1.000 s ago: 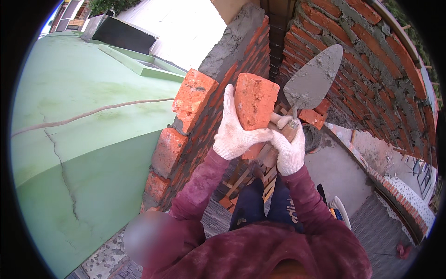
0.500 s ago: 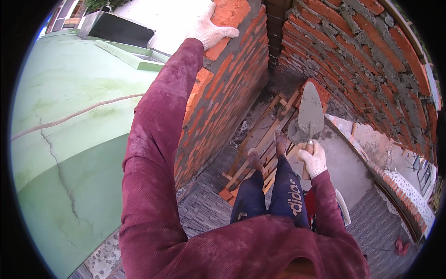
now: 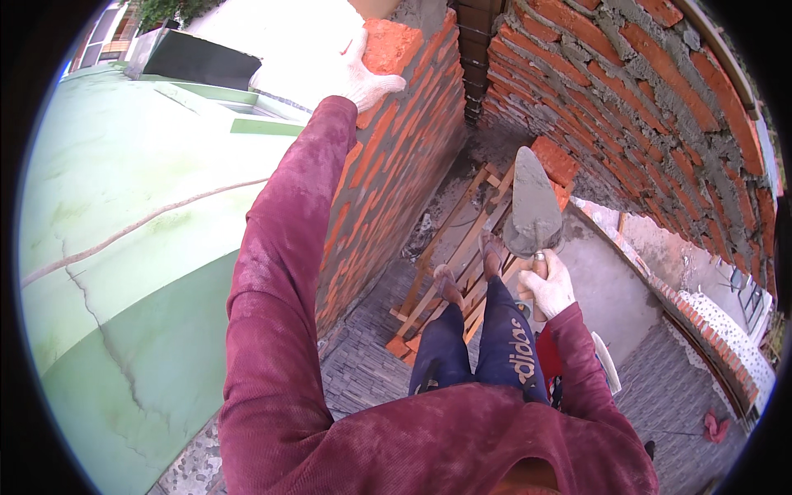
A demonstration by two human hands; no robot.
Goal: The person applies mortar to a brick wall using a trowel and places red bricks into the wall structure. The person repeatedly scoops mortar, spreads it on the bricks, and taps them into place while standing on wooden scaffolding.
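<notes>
My left hand (image 3: 370, 80), in a white knit glove, rests at the top edge of the left brick wall (image 3: 408, 124). Its thumb is spread away from the fingers and lies against an orange brick (image 3: 391, 46) on the top course. The outer fingertips are hard to make out against the bright background. Low at my right, my gloved right hand (image 3: 551, 287) is closed around the wooden handle of a pointed trowel (image 3: 532, 198). The grey blade points away from me, above the planks, and looks coated with mortar.
Below, my bare feet stand on a wooden plank platform (image 3: 450, 272) with loose bricks (image 3: 557, 161) at its far end. A second brick wall (image 3: 627, 107) rises at the right. To the left lies a cracked green wall surface (image 3: 124, 272). Grey patterned tiles (image 3: 363, 371) cover the floor.
The view has shifted a little, so the walls and left hand appear further left. The trowel blade has tilted slightly left, still in my right hand. My left hand stays at the top brick.
</notes>
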